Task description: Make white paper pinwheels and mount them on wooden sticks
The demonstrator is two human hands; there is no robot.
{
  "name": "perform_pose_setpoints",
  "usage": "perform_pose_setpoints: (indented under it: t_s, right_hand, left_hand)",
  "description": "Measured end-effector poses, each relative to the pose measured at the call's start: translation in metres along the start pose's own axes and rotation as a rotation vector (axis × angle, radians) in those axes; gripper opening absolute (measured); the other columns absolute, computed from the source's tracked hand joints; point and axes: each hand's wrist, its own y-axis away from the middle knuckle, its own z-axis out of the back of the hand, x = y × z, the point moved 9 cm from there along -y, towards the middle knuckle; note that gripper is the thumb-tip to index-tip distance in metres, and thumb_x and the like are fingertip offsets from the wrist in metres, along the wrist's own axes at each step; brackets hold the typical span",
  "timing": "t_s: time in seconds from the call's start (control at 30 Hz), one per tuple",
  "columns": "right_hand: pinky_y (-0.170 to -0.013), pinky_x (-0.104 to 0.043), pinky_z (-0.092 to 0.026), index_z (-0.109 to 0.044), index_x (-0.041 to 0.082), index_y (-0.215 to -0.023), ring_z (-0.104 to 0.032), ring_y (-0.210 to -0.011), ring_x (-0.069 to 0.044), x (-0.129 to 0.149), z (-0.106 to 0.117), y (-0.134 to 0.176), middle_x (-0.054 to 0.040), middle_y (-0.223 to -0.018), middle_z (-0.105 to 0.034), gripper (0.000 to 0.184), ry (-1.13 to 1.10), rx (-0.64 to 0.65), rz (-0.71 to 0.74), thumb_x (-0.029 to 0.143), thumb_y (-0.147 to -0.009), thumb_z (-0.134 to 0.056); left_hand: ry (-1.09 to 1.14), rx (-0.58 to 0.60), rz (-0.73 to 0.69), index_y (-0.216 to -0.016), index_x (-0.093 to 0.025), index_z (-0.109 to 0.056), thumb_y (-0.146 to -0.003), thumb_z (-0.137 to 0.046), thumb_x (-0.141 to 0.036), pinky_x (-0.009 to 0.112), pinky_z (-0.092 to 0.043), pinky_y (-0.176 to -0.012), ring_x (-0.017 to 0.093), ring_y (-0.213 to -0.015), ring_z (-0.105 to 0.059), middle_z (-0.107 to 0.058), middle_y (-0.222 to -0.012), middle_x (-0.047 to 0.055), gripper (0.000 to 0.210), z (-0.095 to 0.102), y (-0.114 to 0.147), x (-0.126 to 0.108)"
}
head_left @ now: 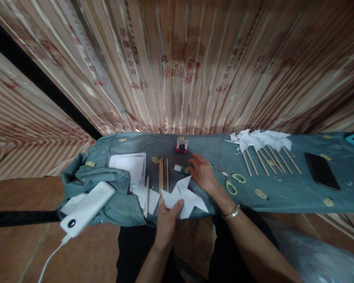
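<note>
A white paper pinwheel is pinched near its lower left by my left hand, thumb on top. My right hand reaches over the cloth just above the pinwheel, its fingers apart and nothing seen in them. Beside its fingertips lies a small glue stick with a white cap. Farther back stands a little red box, its lid up and small dark pieces inside. Several thin wooden sticks lie left of the glue stick, partly covered by the pinwheel.
Left are stacked white paper sheets, a white pen and a white power bank with a cable. Green-handled scissors lie right of my right hand. Beyond them are several finished pinwheels on sticks and a black phone. A curtain hangs behind.
</note>
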Motion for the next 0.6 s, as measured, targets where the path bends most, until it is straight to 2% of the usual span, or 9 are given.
perform_pose_setpoints:
  t_s: [0.1,0.23,0.33,0.43,0.53,0.6]
  right_hand:
    - [-0.106,-0.043,-0.041,-0.066,0.018,-0.102,-0.051,-0.130,-0.026,-0.010,0.009,-0.006,-0.0158,-0.138,-0.056,0.019,-0.070,-0.079,-0.023,0.020,-0.090,-0.052]
    - [-0.106,-0.042,-0.041,-0.068,0.018,-0.095,-0.053,-0.128,-0.025,-0.006,0.017,-0.035,-0.0156,-0.132,-0.060,0.020,-0.038,-0.133,0.004,0.016,-0.088,-0.050]
    - [-0.108,-0.039,-0.039,-0.071,0.015,-0.094,-0.052,-0.129,-0.025,0.001,0.011,-0.064,-0.0174,-0.134,-0.058,0.023,0.077,-0.056,0.018,0.013,-0.088,-0.049]
    - [-0.108,-0.040,-0.038,-0.073,0.015,-0.097,-0.044,-0.134,-0.026,0.010,-0.002,-0.086,-0.0171,-0.140,-0.053,0.027,0.186,0.062,0.083,0.013,-0.089,-0.048]
    - [-0.107,-0.040,-0.038,-0.073,0.013,-0.101,-0.039,-0.135,-0.027,0.014,-0.015,-0.097,-0.0177,-0.142,-0.050,0.029,0.267,0.153,0.136,0.013,-0.089,-0.047]
    - [-0.105,-0.040,-0.038,-0.073,0.011,-0.102,-0.039,-0.135,-0.028,0.015,-0.019,-0.101,-0.0189,-0.140,-0.050,0.029,0.287,0.170,0.142,0.013,-0.089,-0.047]
  left_hand:
    - [0.042,0.031,0.037,-0.089,-0.008,-0.074,-0.055,-0.087,-0.037,0.030,-0.056,-0.074,0.022,-0.074,-0.072,-0.077,-0.084,0.013,0.047,-0.007,-0.006,0.009]
    - [0.050,0.055,0.079,-0.085,-0.007,-0.074,-0.052,-0.088,-0.038,0.028,-0.056,-0.065,0.022,-0.068,-0.071,-0.076,-0.077,0.013,0.048,-0.008,-0.008,0.016]
    - [0.062,0.076,0.079,-0.085,-0.008,-0.074,-0.052,-0.088,-0.039,0.028,-0.056,-0.064,0.022,-0.064,-0.071,-0.076,-0.072,0.011,0.047,-0.009,-0.009,0.016]
    - [0.071,0.094,0.066,-0.085,-0.009,-0.073,-0.054,-0.087,-0.038,0.029,-0.056,-0.066,0.022,-0.066,-0.071,-0.076,-0.073,0.010,0.045,-0.010,-0.009,0.015]
    - [0.069,0.089,0.072,-0.084,-0.008,-0.073,-0.050,-0.089,-0.038,0.031,-0.056,-0.067,0.023,-0.066,-0.071,-0.075,-0.072,0.011,0.048,-0.011,-0.008,0.015]
    - [0.080,0.075,0.071,-0.083,-0.008,-0.073,-0.049,-0.089,-0.039,0.030,-0.056,-0.066,0.023,-0.065,-0.071,-0.075,-0.071,0.011,0.049,-0.010,-0.008,0.015]
